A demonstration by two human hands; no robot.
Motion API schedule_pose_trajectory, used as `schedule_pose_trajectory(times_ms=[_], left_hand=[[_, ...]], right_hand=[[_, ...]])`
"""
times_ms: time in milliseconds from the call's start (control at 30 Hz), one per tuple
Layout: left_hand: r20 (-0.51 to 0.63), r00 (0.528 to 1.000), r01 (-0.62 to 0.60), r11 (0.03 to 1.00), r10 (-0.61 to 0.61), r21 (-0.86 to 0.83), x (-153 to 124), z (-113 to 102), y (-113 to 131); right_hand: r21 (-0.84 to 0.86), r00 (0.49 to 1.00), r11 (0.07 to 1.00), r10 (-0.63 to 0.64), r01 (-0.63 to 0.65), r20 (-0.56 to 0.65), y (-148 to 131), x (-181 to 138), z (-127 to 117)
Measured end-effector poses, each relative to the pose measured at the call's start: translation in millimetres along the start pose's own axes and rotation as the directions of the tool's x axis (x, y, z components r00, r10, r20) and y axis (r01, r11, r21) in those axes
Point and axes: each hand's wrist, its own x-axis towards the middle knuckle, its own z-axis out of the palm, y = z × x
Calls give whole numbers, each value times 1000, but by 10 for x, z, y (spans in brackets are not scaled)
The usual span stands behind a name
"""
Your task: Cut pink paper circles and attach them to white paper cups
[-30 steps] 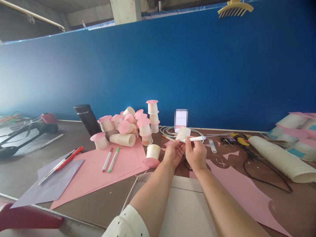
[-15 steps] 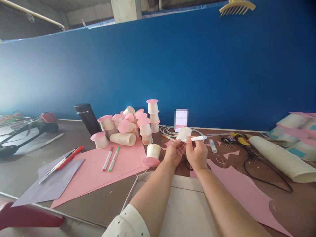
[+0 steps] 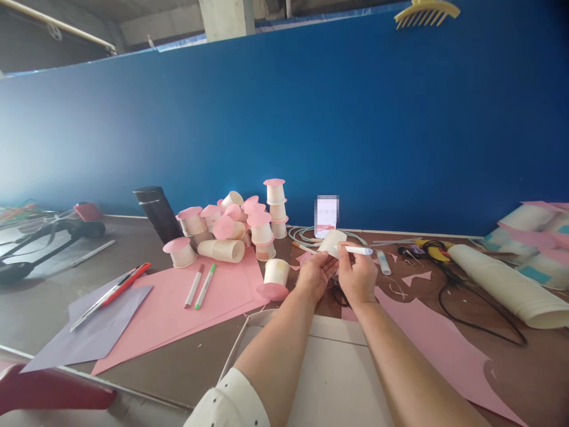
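Observation:
My left hand (image 3: pixel 316 274) is closed around the lower part of a white paper cup (image 3: pixel 332 242), which is tilted. Pinched in my right hand (image 3: pixel 357 274) is a white marker (image 3: pixel 359 251), its pale blue end pointing right and its other end against or close to the cup. My fingers hide the marker's tip. To the left of my hands a paper cup (image 3: pixel 276 273) rests on a pink paper disc. Behind it stand more cups with pink discs, some in a tall stack (image 3: pixel 275 193).
Pink paper sheets (image 3: pixel 231 290) hold two markers and nested cups (image 3: pixel 221 251). A red utility knife (image 3: pixel 124 287) lies on purple paper. A black bottle (image 3: pixel 156 213) leans behind. To the right are a long cup stack (image 3: pixel 507 284), black cable and pink offcuts (image 3: pixel 435 344). A phone (image 3: pixel 326 216) stands ahead.
My right hand has shifted slightly right with the marker, which now sits a little lower and angles differently. The cup in my left hand has turned and moved slightly right.

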Motion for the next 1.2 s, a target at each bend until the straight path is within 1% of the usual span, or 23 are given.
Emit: schedule_pose_trajectory(times_ms=[200, 600, 833, 967, 1200], left_hand=[[14, 1000, -11, 1000, 11, 13, -6, 3, 1], [6, 1000, -22, 998, 21, 66, -30, 24, -4], [8, 999, -34, 996, 33, 86, -37, 27, -5], [31, 999, -38, 994, 35, 101, -29, 22, -12], [24, 999, -41, 994, 39, 105, -9, 11, -25]], right_hand=[[2, 1000, 1000, 3, -3, -7, -8, -2, -5], [-25, 1000, 1000, -12, 11, -23, 3, -4, 6], [-14, 1000, 1000, 6, -6, -1, 1, 5, -1], [-2, 1000, 1000, 14, -14, 9, -5, 16, -9], [-12, 1000, 1000, 1, -1, 8, -1, 13, -7]])
